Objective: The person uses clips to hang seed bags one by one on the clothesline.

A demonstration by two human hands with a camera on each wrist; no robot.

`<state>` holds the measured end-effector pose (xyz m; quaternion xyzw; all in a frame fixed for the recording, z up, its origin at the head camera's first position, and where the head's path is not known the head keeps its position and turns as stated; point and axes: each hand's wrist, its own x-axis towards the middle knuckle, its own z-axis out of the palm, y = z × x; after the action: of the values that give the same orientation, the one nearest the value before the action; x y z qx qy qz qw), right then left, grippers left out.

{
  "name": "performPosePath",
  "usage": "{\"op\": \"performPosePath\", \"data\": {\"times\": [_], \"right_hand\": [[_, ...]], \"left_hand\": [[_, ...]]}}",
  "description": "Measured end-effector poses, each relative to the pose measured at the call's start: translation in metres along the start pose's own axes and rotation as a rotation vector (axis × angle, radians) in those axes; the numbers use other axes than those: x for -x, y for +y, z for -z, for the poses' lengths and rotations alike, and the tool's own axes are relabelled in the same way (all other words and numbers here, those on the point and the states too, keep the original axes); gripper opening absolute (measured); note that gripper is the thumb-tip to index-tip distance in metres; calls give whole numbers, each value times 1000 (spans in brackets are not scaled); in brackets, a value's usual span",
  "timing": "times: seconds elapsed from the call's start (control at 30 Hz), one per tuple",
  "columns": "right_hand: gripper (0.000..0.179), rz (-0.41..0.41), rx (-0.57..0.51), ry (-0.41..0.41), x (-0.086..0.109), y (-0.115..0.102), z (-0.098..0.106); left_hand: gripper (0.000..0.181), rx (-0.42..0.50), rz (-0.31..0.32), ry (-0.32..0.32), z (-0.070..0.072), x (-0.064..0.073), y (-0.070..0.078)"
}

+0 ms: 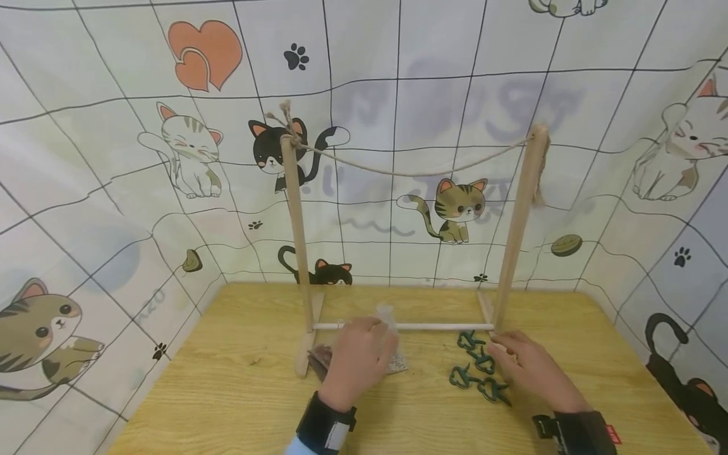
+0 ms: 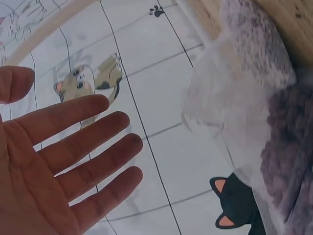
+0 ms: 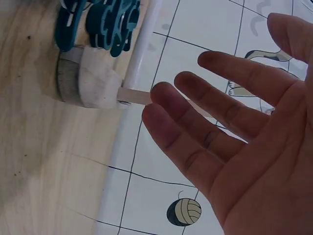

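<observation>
My left hand (image 1: pixel 361 357) hovers above a clear plastic bag of small pale grains (image 1: pixel 398 363) and a dark purplish bundle (image 1: pixel 320 359). In the left wrist view its fingers are spread, and both the grain bag (image 2: pixel 261 41) and the purplish, crumbly-looking bundle (image 2: pixel 293 147) lie beyond the fingertips. My right hand (image 1: pixel 531 366) is just right of several dark green clothes pegs (image 1: pixel 490 389) on the table. Seen from the right wrist, its fingers are extended with nothing in them, and the pegs (image 3: pixel 100 29) are apart from them.
Behind the hands stands a wooden frame with a left post (image 1: pixel 296 227), a right post (image 1: pixel 519 227) and a white bottom rod (image 1: pixel 443 327). A sagging rope (image 1: pixel 409 174) joins the post tops. Cat-printed cloth (image 1: pixel 370 114) surrounds the wooden table (image 1: pixel 199 392).
</observation>
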<state>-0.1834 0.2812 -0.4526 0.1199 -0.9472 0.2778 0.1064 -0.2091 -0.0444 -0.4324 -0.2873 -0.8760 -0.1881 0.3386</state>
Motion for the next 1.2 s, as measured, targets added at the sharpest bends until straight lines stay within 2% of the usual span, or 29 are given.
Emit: {"op": "performPosePath", "data": {"times": [0.2,0.33,0.53,0.67,0.8,0.93,1.2], "right_hand": [[42,-50,-24,-89,1,2,-4],[45,-63,-17,-135,1,4,-6],[30,-27,42,-178,0,7,-10],[22,-36,27,-238,2,9,-11],[25,-83,-14,-325,3,10,-10],[35,-108,1,-380,4,11,-9],[41,-137,52,-379,8,11,-15]], "left_hand": [[36,18,-83,-3,-11,2,12],[36,5,-110,-26,-16,3,19],[33,-56,-163,-40,-27,7,29],[32,-75,-191,-47,-35,10,36],[32,-61,-205,-86,-39,13,43],[32,-62,-212,-137,-41,16,49],[35,-77,-221,-231,-45,21,60]]}}
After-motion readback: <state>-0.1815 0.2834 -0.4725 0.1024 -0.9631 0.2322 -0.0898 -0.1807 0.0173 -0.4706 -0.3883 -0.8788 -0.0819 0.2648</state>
